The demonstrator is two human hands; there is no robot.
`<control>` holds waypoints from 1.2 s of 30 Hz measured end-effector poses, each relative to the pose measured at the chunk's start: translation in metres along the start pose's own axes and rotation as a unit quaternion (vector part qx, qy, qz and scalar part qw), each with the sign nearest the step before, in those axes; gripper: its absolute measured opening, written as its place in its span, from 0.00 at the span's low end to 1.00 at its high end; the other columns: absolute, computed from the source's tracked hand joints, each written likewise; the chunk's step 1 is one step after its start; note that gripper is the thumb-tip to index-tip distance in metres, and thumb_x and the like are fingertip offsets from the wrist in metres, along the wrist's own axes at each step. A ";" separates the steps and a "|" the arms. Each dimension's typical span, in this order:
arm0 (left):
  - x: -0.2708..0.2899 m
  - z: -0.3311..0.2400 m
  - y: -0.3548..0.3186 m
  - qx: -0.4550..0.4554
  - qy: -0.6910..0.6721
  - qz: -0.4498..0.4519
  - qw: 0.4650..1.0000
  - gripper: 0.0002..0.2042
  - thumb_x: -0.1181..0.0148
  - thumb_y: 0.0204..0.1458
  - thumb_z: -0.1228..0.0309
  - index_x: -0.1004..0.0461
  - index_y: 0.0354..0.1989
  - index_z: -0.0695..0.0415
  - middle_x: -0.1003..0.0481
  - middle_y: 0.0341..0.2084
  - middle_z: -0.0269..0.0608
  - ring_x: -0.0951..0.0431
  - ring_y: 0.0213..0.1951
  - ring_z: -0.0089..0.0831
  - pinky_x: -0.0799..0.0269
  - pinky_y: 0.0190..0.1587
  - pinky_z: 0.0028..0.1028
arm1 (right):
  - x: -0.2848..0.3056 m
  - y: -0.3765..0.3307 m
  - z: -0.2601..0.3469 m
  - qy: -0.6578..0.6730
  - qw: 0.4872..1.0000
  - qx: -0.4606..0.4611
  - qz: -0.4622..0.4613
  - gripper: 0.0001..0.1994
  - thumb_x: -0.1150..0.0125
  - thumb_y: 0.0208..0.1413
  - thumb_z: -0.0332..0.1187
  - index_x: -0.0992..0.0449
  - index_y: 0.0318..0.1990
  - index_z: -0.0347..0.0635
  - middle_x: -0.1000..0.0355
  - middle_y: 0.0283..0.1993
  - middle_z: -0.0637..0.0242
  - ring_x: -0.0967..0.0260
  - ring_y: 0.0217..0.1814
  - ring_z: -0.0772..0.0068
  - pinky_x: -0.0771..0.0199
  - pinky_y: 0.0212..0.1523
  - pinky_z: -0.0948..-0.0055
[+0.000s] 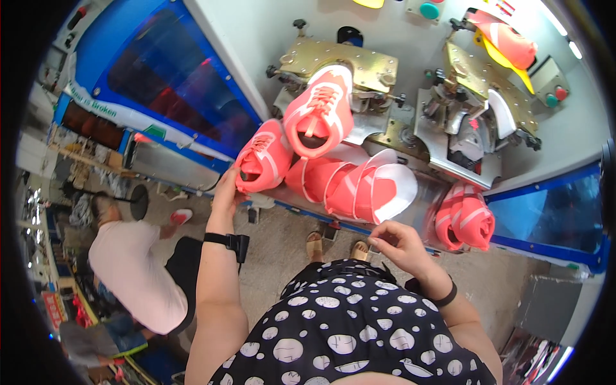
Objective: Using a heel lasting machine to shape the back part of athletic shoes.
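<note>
Fingers of the left hand [226, 186] pinch the heel of a coral shoe upper [263, 160]; right hand [398, 244] is curled closed. Best keep that grip firm near the heel edge.

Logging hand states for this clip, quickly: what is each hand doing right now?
Left hand: fingers closed on the heel of a coral shoe at the machine's edge.
Right hand: curled shut, pinching something small; too small to tell what.

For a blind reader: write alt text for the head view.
The left hand touches a coral shoe on a machine ledge among more coral shoes; the right hand is curled shut near the body. Another person crouches at left.
</note>
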State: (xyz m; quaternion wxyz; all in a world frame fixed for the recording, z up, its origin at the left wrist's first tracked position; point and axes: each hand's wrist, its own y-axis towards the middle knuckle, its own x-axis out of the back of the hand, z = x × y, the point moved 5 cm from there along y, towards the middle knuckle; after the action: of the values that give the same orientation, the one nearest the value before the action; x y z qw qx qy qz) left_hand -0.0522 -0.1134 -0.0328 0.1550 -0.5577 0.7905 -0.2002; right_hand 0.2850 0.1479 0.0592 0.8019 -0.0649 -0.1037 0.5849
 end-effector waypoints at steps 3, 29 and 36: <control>-0.006 0.009 0.032 -0.053 -0.034 -0.020 0.998 0.24 0.38 0.52 0.49 0.26 0.49 0.53 0.24 0.43 0.41 0.22 0.34 0.30 0.26 0.32 0.27 | 0.010 0.000 0.014 -0.064 0.997 -0.031 -0.029 0.06 0.36 0.55 0.30 0.24 0.37 0.39 0.29 0.29 0.74 0.35 0.28 0.86 0.34 0.28 0.82; -0.249 -0.006 -0.172 -0.376 0.064 0.265 0.886 0.04 0.49 0.54 0.81 0.34 0.28 0.62 0.36 0.26 0.34 0.36 0.28 0.20 0.38 0.32 0.20 | 0.372 0.046 0.238 -0.507 0.604 0.262 -0.557 0.23 0.45 0.57 0.46 0.32 0.61 0.56 0.29 0.57 0.61 0.30 0.57 0.59 0.30 0.56 0.64; -0.337 0.020 -0.201 -0.141 -0.001 0.455 0.879 0.06 0.49 0.62 0.71 0.31 0.35 0.61 0.29 0.31 0.35 0.28 0.29 0.20 0.31 0.32 0.21 | 0.322 0.046 0.222 -0.432 0.762 0.260 -0.405 0.17 0.41 0.58 0.44 0.27 0.48 0.41 0.26 0.45 0.55 0.28 0.46 0.57 0.29 0.48 0.65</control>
State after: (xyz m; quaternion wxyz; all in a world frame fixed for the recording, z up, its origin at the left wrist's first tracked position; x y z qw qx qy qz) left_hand 0.2327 0.1417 0.0555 0.1496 -0.1524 0.9769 0.0067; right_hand 0.2833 0.4651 0.2936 0.8205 0.4537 -0.2999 0.1758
